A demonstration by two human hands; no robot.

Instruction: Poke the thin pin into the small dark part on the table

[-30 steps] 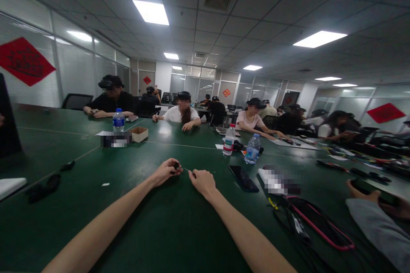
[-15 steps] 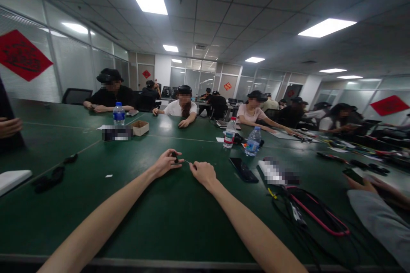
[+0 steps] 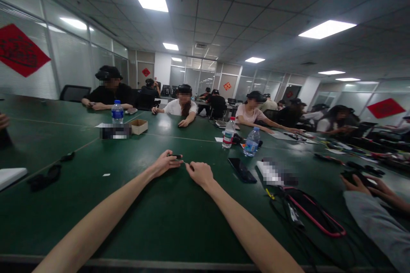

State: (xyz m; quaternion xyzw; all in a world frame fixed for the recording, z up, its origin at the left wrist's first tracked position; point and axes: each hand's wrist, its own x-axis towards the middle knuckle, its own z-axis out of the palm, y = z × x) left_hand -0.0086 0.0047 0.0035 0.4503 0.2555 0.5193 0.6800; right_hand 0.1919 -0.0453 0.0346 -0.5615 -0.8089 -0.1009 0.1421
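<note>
Both my forearms reach out over a dark green table. My left hand pinches a small black object between thumb and fingers. My right hand rests just to its right, fingers curled in a pinch toward the left hand. A thin thread or wire seems to run between the two hands, too fine to make out. A black phone lies to the right of my right hand.
Two water bottles stand past the phone, another bottle and a small cardboard box at the back left. A black pouch with pink trim and cables lie right. Another person's hands hold something at the right edge. Several people sit around.
The camera view has tilted slightly. My left hand has turned the small black object flatter between its fingers; both hands stay close together on the table.
</note>
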